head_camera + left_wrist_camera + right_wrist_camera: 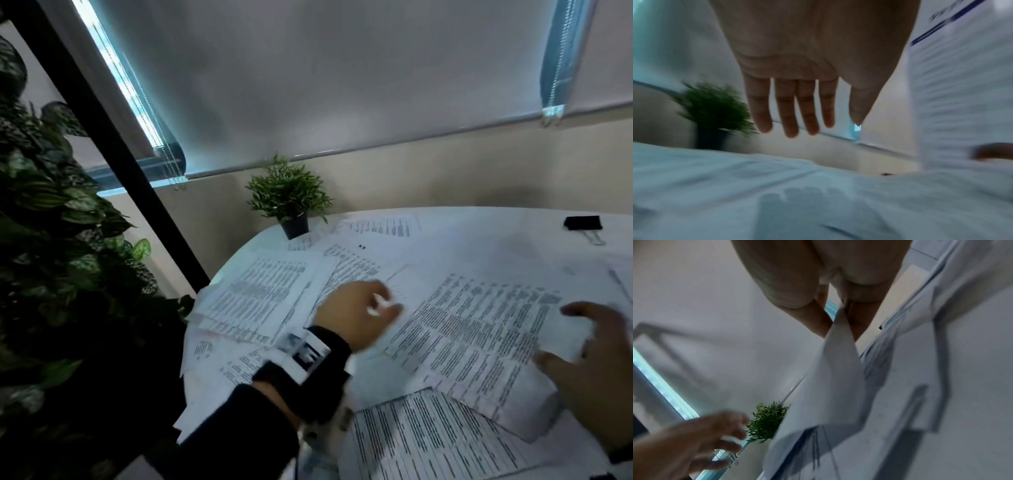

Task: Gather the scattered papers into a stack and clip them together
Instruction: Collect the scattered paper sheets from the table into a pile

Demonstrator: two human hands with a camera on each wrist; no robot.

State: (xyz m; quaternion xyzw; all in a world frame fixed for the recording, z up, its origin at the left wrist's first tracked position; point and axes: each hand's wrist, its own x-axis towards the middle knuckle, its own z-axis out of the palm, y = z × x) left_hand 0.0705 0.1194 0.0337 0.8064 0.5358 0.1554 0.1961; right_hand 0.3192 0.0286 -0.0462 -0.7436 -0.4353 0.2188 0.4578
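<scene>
Printed papers (263, 298) lie scattered and overlapping over a round white table (496, 233). My left hand (383, 303) hovers low over the middle sheets; in the left wrist view its fingers (789, 113) are straight and apart, holding nothing, with their shadow on the paper below. At the right, my right hand (579, 337) pinches the edge of a printed sheet (479, 335) between thumb and fingers and lifts it off the table; the right wrist view shows the same sheet (830, 386) hanging from the pinch (840, 324). A black binder clip (582, 223) lies at the far right of the table.
A small potted plant (291, 202) stands at the table's far edge against the wall. Dense dark foliage (51, 240) and a slanted black post (102, 137) fill the left side. More sheets (428, 442) lie at the near edge.
</scene>
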